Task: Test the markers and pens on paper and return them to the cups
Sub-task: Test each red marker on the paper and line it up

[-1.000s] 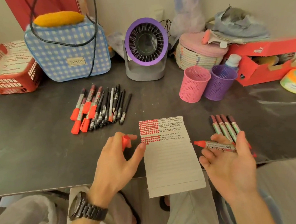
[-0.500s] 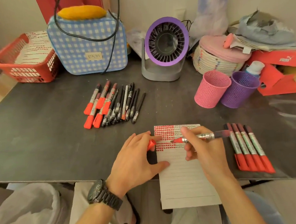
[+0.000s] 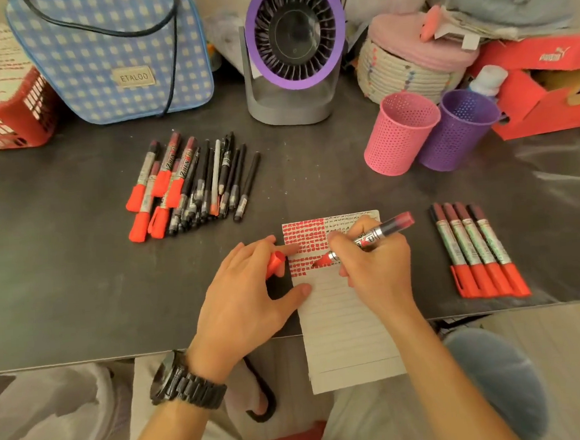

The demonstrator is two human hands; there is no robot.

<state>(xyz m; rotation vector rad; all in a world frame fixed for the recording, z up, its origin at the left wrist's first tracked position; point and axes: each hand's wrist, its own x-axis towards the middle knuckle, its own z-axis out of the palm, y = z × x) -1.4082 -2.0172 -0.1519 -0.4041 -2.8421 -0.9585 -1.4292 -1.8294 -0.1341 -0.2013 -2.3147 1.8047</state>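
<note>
- We see the left hand point(image 3: 249, 291) still pinching the red cap point(image 3: 274, 264), its thumb pressing the paper point(image 3: 344, 326).
- The right hand point(image 3: 374, 269), off to the side a second ago, now grips the marker point(image 3: 387, 229), with the tip on the red rows.
- The pink cup point(image 3: 401, 133) and the purple cup point(image 3: 459, 129) stand behind.

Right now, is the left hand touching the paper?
Touching. Head view: the left hand, pinching a red cap, lays its thumb tip on the left edge of the paper.

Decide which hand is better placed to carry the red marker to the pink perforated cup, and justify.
Right: the right hand grips the silver-barrelled red marker, and the pink perforated cup stands on that side.
</note>
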